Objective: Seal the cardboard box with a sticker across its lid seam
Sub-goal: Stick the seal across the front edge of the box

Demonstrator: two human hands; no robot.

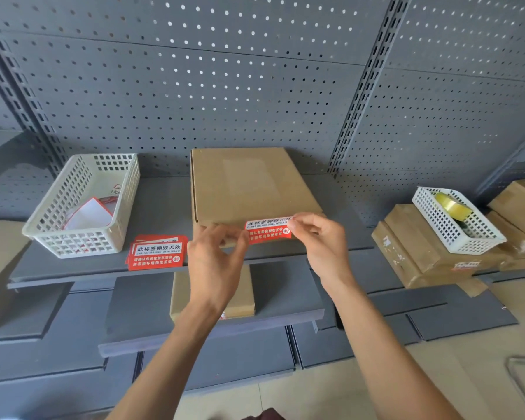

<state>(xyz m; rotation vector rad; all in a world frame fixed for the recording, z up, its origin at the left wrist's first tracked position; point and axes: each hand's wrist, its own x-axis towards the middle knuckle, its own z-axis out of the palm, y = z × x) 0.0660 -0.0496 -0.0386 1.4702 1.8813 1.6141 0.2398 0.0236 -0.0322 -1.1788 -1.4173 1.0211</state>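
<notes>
A flat brown cardboard box (252, 186) lies shut on the grey shelf (158, 213), its front edge facing me. A red and white sticker (268, 230) with printed text is stretched across the box's front edge. My left hand (215, 256) pinches its left end and my right hand (319, 241) pinches its right end. The sticker's upper half is over the lid and its lower half over the front face; whether it is stuck down I cannot tell.
A small stack of the same red stickers (156, 253) lies left of the box. A white basket (85, 204) with peeled backings stands further left. At the right, a white basket with a tape roll (453, 206) rests on wrapped parcels (422, 250).
</notes>
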